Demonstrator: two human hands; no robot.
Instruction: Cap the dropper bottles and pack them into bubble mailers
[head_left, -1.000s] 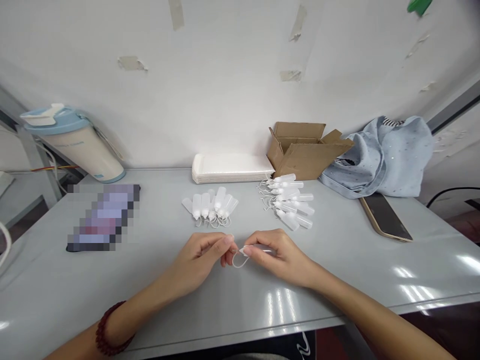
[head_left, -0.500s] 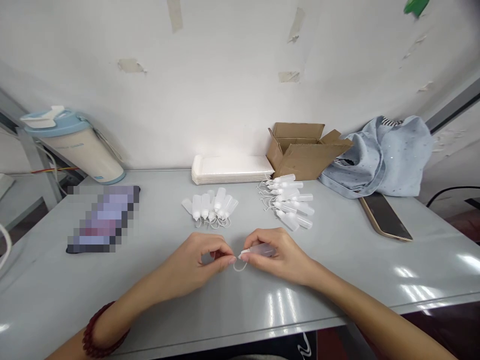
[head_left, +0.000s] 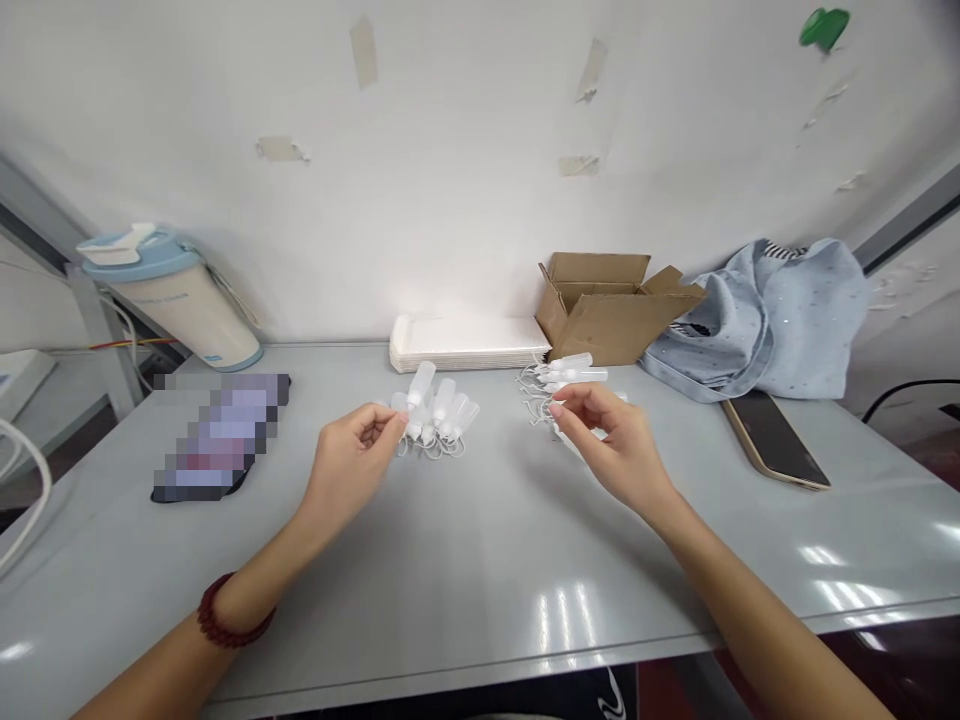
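From far away, I see my left hand [head_left: 356, 455] pinch a little bottle [head_left: 422, 383] by the left pile [head_left: 445, 400], my right hand [head_left: 619, 448] at the right pile [head_left: 585, 375] (I can't tell if it grips), maybe partway: right ones done, left ones waiting.

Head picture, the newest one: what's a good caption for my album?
Left hand pinches a bottle, right hand by more bottles, open box behind.
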